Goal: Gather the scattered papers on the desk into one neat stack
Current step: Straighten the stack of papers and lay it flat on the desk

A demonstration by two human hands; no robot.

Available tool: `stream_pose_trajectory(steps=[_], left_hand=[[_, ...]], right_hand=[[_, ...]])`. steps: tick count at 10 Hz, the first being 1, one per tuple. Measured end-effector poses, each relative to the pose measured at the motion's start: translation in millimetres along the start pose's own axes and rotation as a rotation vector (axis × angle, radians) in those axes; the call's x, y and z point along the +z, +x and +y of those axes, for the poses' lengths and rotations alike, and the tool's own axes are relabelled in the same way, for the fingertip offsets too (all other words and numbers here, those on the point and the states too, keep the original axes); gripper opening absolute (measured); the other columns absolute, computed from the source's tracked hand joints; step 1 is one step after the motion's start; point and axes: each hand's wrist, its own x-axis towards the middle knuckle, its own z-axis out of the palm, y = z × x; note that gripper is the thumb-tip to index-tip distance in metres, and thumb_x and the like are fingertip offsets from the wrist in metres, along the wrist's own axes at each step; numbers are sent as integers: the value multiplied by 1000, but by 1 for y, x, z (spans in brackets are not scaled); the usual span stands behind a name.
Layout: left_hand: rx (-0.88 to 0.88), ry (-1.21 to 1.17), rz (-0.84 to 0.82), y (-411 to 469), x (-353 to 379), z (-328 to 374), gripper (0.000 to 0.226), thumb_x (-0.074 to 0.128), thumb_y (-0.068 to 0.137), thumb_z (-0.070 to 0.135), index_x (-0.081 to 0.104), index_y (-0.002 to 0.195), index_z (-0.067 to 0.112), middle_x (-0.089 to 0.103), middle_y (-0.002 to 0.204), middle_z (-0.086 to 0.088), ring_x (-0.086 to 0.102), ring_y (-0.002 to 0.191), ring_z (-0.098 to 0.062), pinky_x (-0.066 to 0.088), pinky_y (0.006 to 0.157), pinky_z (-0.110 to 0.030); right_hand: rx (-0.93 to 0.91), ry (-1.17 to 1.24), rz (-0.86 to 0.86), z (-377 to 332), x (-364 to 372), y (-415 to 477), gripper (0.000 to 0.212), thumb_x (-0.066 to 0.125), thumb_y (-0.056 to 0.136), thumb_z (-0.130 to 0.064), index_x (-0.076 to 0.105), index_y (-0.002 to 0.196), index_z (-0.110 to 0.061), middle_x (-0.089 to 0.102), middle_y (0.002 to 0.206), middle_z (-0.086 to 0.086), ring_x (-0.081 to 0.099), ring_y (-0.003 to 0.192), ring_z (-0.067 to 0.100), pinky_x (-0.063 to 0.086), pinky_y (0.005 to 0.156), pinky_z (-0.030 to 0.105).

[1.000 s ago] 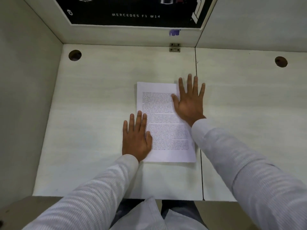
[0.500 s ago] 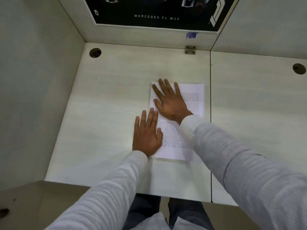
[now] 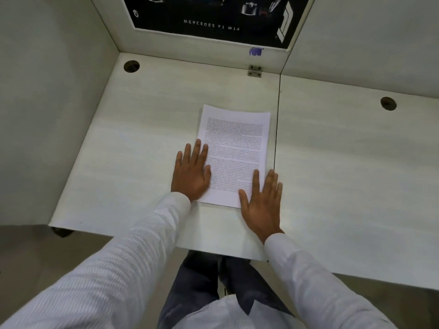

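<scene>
The left hand (image 3: 191, 173) and right hand (image 3: 261, 203) lie flat and spread, gripping nothing, flanking the printed paper stack (image 3: 234, 153). A desk seam (image 3: 276, 119) runs just beside it; a cable hole (image 3: 131, 66) sits well apart.

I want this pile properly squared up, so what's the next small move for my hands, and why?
Probably press both palms inward to square the long edges. The left hand lies flat on the stack's left edge, the right hand on its near right corner, and no loose sheets show elsewhere on the desk.

paper stack (image 3: 235, 153) on desk (image 3: 133, 143), flat hands flanking
</scene>
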Motion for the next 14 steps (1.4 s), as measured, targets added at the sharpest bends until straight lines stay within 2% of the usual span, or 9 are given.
stream_pose_trajectory(steps=[1,2,3,4,5,6,7,10,14], left_hand=[[-111,-83,11,-22,-5,12,67,24,101,45,9,158,13,5,165,-10,9,152,-28,9,123,-46],[-260,-265,69,-45,-13,24,70,41,101,41,15,156,5,26,160,-15,26,147,-30,19,120,-45],[-387,-330,93,-62,-25,36,70,46,99,40,22,153,3,48,145,-19,46,131,-35,37,107,-46],[-466,-301,73,-69,-37,44,56,46,99,36,39,142,1,61,125,-19,57,113,-36,46,87,-41],[-491,-281,21,-69,-48,46,35,46,99,31,51,115,1,65,112,-18,62,101,-35,38,70,-32],[-488,-268,-31,-66,-54,44,33,45,98,30,54,109,0,65,111,-19,62,101,-36,38,72,-31],[-450,-258,-65,-64,-55,40,33,46,97,29,56,107,0,65,111,-20,62,102,-36,41,75,-32],[-392,-287,-126,-62,-60,29,32,49,95,29,57,107,0,64,114,-19,61,105,-37,43,79,-32],[-407,-342,-155,-67,-68,29,38,50,95,29,50,119,0,60,124,-20,58,112,-37,45,86,-35]], right_hand=[[-10,116,-57,3,-13,-4,87,17,96,-67,-7,158,-10,-9,165,17,-9,153,29,0,124,47],[23,271,-113,6,-30,-13,105,46,89,-71,-4,158,-9,3,166,12,7,153,26,8,125,43],[58,244,-90,6,-43,-29,108,72,74,-64,23,151,-6,36,151,12,37,136,32,35,111,45],[90,176,-138,-2,-46,-37,84,77,80,-40,34,141,-2,43,134,14,43,121,30,40,96,36],[143,237,-161,-11,-49,-34,41,68,85,-14,48,119,-3,46,122,15,48,111,29,42,82,30],[196,265,-174,-16,-54,-30,20,58,88,-2,55,108,-3,49,115,16,56,103,31,48,79,31],[215,286,-184,-18,-58,-29,16,54,90,0,59,105,-1,51,111,17,59,99,33,45,74,28],[275,237,-193,-32,-67,-27,22,54,92,-1,59,113,4,52,122,21,57,110,37,46,85,32],[301,247,-196,-30,-63,-29,26,55,89,-3,56,114,3,48,121,20,56,110,38,48,91,37]])
